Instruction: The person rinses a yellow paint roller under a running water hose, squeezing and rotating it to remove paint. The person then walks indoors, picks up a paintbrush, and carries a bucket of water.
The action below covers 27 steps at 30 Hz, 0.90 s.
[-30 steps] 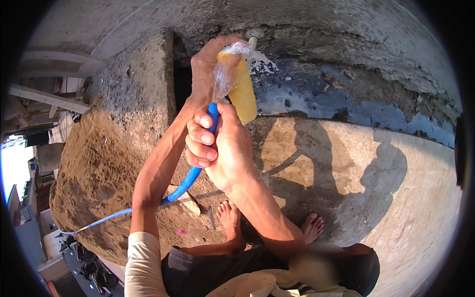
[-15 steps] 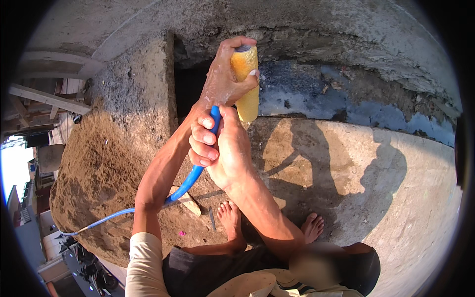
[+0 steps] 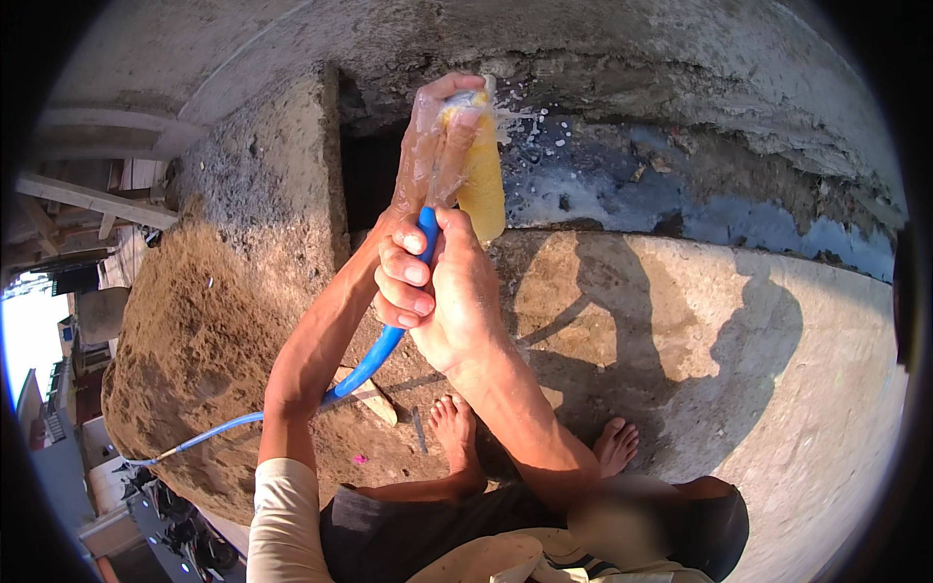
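Rinse looks underway, not finished, water (image 3: 513, 123) splashing top-centre of frame, left hand (image 3: 426, 154) fingers clamped on the roller (image 3: 483, 189), right hand (image 3: 442, 277) fingers wrapped round the hose (image 3: 367, 367).

From afar, I observe the following: a short cream sleeve (image 3: 284, 520), a loosely folded cream shirt front (image 3: 491, 562) with narrow dark stripes, dark shorts (image 3: 398, 517), bare feet (image 3: 452, 425)

One yellow roller sleeve (image 3: 482, 199), one blue hose (image 3: 367, 366) and two feet (image 3: 453, 428) (image 3: 615, 447) show.
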Available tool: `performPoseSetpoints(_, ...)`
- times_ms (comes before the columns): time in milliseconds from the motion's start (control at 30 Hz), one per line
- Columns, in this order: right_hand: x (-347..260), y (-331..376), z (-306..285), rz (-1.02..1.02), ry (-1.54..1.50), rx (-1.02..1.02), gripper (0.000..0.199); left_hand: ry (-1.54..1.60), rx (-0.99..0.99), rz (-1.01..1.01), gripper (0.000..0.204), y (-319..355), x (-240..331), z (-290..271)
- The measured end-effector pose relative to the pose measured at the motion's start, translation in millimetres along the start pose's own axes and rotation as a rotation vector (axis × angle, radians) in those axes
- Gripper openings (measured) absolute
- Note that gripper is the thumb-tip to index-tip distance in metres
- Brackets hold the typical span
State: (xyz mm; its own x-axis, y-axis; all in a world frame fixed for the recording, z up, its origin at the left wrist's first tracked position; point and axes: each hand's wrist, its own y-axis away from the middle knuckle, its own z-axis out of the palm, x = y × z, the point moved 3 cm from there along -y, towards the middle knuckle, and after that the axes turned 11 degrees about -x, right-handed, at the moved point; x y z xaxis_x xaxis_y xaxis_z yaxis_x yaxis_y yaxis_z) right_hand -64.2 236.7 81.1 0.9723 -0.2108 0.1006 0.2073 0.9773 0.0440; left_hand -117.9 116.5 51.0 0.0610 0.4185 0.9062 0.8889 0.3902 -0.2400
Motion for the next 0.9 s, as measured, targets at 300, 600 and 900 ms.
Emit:
performPoseSetpoints(300,-4,2,1,-0.022,0.002,0.005,0.041,0.011,0.136,-0.139,0.042,-5,8,17)
performPoseSetpoints(600,-22,7,-14,-0.072,0.031,0.034,0.040,0.361,0.132,-0.050,0.033,-23,-19,33)
performPoseSetpoints(900,-1,4,1,-0.002,0.022,0.032,0.040,0.010,0.041,0.029,0.068,1,-3,18)
